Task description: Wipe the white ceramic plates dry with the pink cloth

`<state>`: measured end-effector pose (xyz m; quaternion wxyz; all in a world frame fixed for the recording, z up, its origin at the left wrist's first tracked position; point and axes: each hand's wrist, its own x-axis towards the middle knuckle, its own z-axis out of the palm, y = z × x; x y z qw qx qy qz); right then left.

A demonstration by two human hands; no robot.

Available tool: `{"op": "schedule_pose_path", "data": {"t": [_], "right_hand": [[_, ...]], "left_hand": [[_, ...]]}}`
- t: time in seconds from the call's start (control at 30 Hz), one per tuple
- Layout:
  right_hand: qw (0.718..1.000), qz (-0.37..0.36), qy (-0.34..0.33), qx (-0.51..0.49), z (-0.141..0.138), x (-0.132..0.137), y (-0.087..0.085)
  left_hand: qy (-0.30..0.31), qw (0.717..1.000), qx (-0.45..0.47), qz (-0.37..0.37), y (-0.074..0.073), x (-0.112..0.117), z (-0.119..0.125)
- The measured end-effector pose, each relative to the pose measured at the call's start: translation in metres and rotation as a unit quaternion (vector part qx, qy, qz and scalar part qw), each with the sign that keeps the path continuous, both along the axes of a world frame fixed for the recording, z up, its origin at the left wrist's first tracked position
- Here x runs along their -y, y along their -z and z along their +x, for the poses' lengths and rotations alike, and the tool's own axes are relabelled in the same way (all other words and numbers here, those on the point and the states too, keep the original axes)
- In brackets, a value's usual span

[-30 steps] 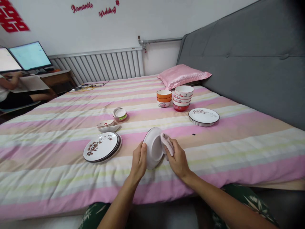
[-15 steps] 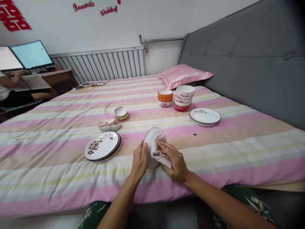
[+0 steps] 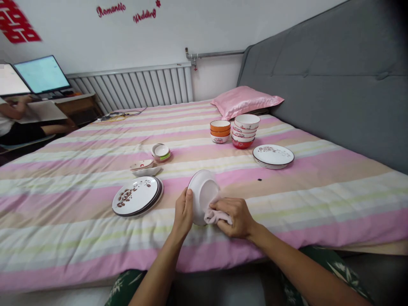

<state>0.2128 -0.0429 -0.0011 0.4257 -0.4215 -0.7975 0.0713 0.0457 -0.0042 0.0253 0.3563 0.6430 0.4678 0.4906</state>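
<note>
Two hands are working over the near edge of the bed [image 3: 287,187]. The left hand [image 3: 182,211] is curling closed around the left rim of a white plate [image 3: 203,194], fingers hidden behind it and the thumb lying on the near face. The right hand [image 3: 235,216] is clenching a pale pink cloth [image 3: 214,215] and pressing it against the plate's lower right edge.

The plate is standing on edge, tilted, with its underside and foot ring facing the camera and slightly right; its long axis is running roughly upright. It is looking plain white and glossy on the visible face, with no pattern showing there.

To the left, a stack of flowered plates [image 3: 137,196] is lying flat on the striped cover, with small dishes [image 3: 161,152] behind it. Farther back, orange bowls [image 3: 219,131] are sitting beside a taller stack of red-and-white bowls [image 3: 244,130], and another plate stack [image 3: 273,155] is lying to their right. A pink pillow [image 3: 245,100] is resting against the grey headboard [image 3: 334,76].
</note>
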Motion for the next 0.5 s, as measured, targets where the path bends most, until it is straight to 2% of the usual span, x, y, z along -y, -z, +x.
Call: {"op": "schedule_pose_path", "data": {"t": [0.1, 0.2, 0.37, 0.43, 0.5], "right_hand": [[0.996, -0.055, 0.049, 0.043, 0.006, -0.001, -0.006], [0.989, -0.064, 0.121, 0.053, 0.014, -0.004, -0.012], [0.953, 0.021, 0.297, -0.055, 0.025, -0.012, -0.013], [0.935, 0.072, 0.331, -0.105, 0.027, -0.014, -0.008], [0.928, 0.113, 0.332, -0.125, 0.024, -0.015, -0.002]], "left_hand": [[0.007, 1.0, 0.003, -0.005, 0.0, 0.0, -0.001], [0.005, 1.0, 0.002, -0.002, 0.0, 0.0, -0.001], [0.011, 1.0, 0.002, -0.004, 0.0, -0.001, -0.001], [0.02, 1.0, 0.0, -0.006, -0.001, 0.0, 0.0], [0.028, 1.0, -0.007, -0.003, -0.002, 0.002, 0.001]]}}
